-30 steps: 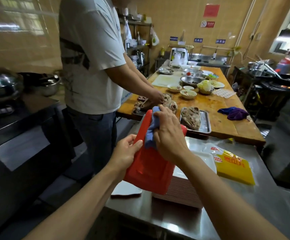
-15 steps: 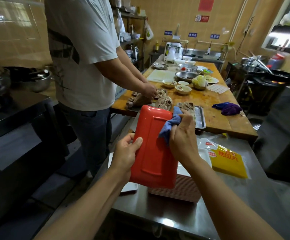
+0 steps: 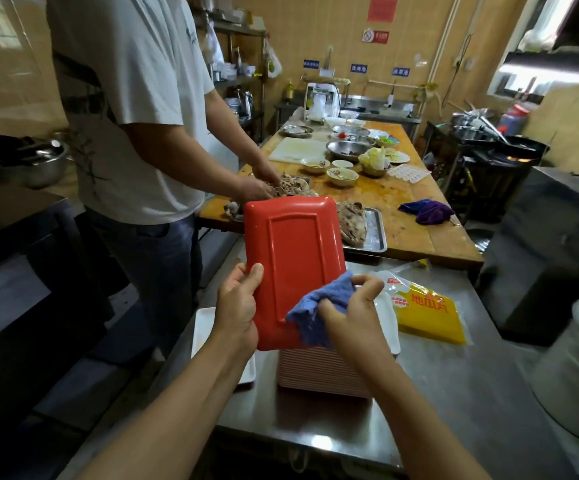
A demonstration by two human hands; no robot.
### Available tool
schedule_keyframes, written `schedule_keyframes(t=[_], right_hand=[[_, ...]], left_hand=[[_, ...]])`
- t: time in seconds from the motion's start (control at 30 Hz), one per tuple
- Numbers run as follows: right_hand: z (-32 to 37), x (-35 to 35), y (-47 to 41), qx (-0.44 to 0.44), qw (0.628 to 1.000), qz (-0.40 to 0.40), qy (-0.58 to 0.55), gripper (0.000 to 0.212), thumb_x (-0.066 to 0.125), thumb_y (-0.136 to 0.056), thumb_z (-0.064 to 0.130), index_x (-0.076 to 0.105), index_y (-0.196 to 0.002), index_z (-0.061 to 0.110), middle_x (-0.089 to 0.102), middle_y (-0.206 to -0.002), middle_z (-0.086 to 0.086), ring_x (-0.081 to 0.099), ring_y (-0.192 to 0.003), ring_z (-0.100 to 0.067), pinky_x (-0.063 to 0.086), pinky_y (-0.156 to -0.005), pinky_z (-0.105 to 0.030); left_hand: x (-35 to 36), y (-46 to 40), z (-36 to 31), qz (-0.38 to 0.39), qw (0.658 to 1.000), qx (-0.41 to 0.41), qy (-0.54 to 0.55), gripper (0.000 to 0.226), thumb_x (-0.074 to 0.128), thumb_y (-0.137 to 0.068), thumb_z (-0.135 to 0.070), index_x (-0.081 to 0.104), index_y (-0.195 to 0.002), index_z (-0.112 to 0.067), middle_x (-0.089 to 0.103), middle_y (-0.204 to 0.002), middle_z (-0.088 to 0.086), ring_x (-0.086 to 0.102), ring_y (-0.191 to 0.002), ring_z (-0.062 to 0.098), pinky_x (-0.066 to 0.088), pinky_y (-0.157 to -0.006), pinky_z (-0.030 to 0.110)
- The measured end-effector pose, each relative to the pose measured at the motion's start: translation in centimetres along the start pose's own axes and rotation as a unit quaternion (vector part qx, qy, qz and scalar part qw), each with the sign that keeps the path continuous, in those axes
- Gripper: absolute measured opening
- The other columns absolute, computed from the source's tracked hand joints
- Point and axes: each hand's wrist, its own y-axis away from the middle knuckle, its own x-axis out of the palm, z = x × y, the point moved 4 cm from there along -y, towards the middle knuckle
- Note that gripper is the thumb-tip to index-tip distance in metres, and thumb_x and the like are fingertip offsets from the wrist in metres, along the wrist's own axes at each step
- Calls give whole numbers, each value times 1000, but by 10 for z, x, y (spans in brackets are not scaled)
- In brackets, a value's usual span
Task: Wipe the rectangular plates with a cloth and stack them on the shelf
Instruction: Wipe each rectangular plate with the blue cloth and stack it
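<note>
Red rectangular plate (image 3: 298, 265), underside up at centre frame, is gripped along its left edge by the left hand (image 3: 237, 308). Blue cloth (image 3: 319, 311) is bunched in the right hand (image 3: 353, 315) against its lower right corner, above stacked plates (image 3: 319, 374) on the steel tabletop (image 3: 454, 393).

A solid red plate (image 3: 295, 258), a blue cloth (image 3: 319, 310), a pink-and-white striped plate stack (image 3: 319, 372), a yellow packet (image 3: 428, 315), and a purple rag (image 3: 428, 212) on an orange-brown wooden table (image 3: 416, 206).

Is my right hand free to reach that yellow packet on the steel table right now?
Probably yes: the yellow packet lies uncovered just beside the right hand, nothing between them, though that hand is gripping the blue cloth.
</note>
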Motion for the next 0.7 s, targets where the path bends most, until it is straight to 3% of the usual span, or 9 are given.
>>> schedule_keyframes(t=[0.03,0.1,0.23,0.37,0.43,0.53,0.6,0.7], right_hand=[[-1,-4,-5,31,998,18,-48,46,60,-83,8,21,-105,21,57,-88,-6,62,-68,-2,48,-56,-15],[-4,-9,-15,80,989,52,-114,46,62,-81,4,28,-110,15,57,-87,-4,61,-66,-1,43,-47,-8],[-8,-9,-21,114,984,54,-124,36,65,-74,4,47,-105,9,63,-88,-6,63,-71,-8,45,-49,-13],[-5,-15,-26,100,986,67,-113,28,67,-66,6,53,-91,11,63,-82,-7,61,-69,-12,48,-55,-21],[-3,-22,-30,80,990,80,-88,31,68,-65,4,52,-90,11,61,-80,-6,59,-68,-12,47,-54,-22],[-2,-29,-32,66,987,137,-55,37,69,-66,3,48,-95,14,58,-82,-6,57,-69,-14,47,-55,-24],[1,-33,-31,49,983,174,-35,47,69,-56,12,47,-97,15,58,-81,-7,57,-67,-13,49,-56,-24],[5,-39,-31,31,977,212,-9,53,66,-50,17,45,-98,19,58,-85,-6,58,-67,-11,50,-56,-22]], left_hand=[[1,1,1,9,1000,1,3,14,48,-97,-14,55,-85,-12,71,-65,1,69,-59,14,54,-49,27],[3,2,2,19,1000,12,-4,13,47,-97,-16,55,-87,-13,72,-69,1,69,-62,15,54,-50,27],[4,5,2,23,999,10,-48,13,44,-99,-16,54,-92,-15,70,-83,6,69,-68,15,55,-55,28],[-3,8,-8,49,975,-8,-215,26,48,-97,-21,47,-122,-13,61,-119,12,63,-91,13,51,-75,27],[-6,1,-30,31,946,55,-319,56,59,-91,-26,29,-138,-17,46,-135,5,52,-110,14,45,-91,32],[5,-13,-66,66,849,181,-492,80,72,-80,-33,23,-143,-25,34,-145,0,37,-130,17,37,-106,43],[17,-23,-79,119,806,191,-548,69,76,-76,-36,39,-135,-27,46,-137,0,48,-123,18,45,-100,43],[28,-31,-81,224,824,100,-511,35,79,-73,-31,59,-103,-29,69,-94,-8,68,-89,13,57,-73,30]])
